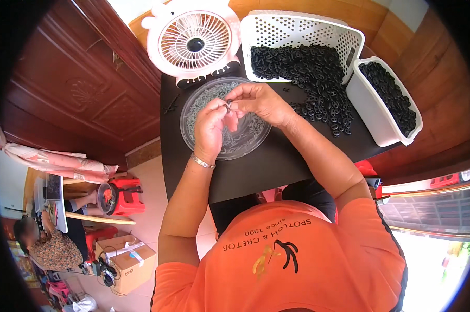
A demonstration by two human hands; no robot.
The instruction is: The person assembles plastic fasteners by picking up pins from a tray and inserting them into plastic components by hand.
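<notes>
My left hand (210,127) and my right hand (261,103) meet fingertip to fingertip above a round clear plastic tray (188,137). Pinched in the left fingers is a small dark ring-shaped piece (227,107). The right thumb and forefinger close on the same spot; whatever else they grip is too small to make out. Many thin grey pieces (249,136) lie loose in the tray below. Right of my right hand, a heap of small black oval plastic parts (326,106) spills across the dark table (235,179).
A white perforated basket (302,23) lies tipped, with black parts pouring from it. Beside it stands a white bin (367,106) full of them. A pink-and-white fan (194,46) is behind the tray. At far left, another person (55,249) sits near a cardboard box (125,262).
</notes>
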